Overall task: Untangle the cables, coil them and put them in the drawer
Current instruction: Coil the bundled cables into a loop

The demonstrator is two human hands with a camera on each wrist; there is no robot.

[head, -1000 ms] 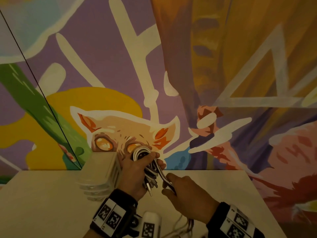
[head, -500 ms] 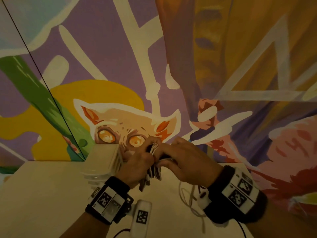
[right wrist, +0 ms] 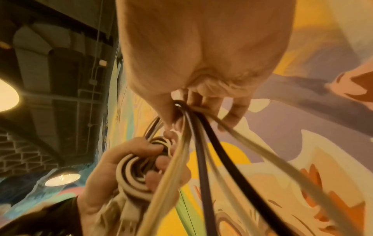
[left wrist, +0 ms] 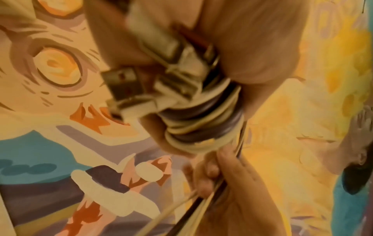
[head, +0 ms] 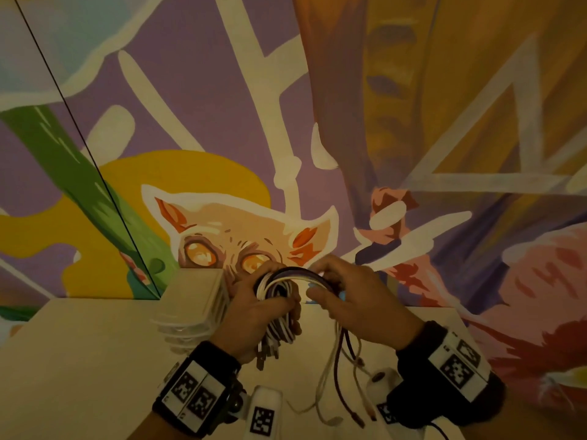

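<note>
A bundle of white and dark cables is wound into a coil above the far edge of the table. My left hand grips the coil, with USB plugs sticking out below the fist. My right hand pinches the loose cable strands just right of the coil. Their free ends hang down onto the table. A small stack of translucent white drawers stands left of my left hand, close to its knuckles; whether a drawer is open I cannot tell.
The pale table runs up to a painted mural wall. A dark seam runs down the wall at the left. The table's right edge falls away beside my right wrist.
My right hand went up from the table to the top of the coil and then shifted slightly right, laying another turn of cable over it. My left hand kept its grip.
</note>
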